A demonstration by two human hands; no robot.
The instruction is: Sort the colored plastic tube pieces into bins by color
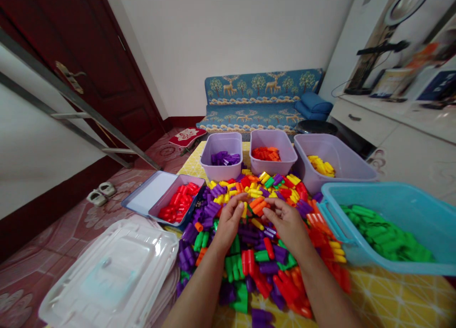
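Over a heap of colourful plastic toy pieces (249, 231), my two hands face each other. My right hand (289, 226) pinches an orange plastic piece (258, 206) between thumb and fingertips. My left hand (230, 221) is curved, with a gap between thumb and fingers. Just past its thumb is a yellow piece (244, 210); whether they touch I cannot tell. Below and between the wrists lie red, green and purple pieces, many shaped like joined tubes. My forearms cover part of the heap.
Lilac bins hold purple (221, 172), orange (272, 168) and yellow pieces (338, 164). A turquoise bin (388, 268) holds green ones; an open-lidded box (156, 213) holds red. Stacked white lids (110, 275) lie left. Beyond are a blue sofa (249, 111) and a ladder (78, 100).
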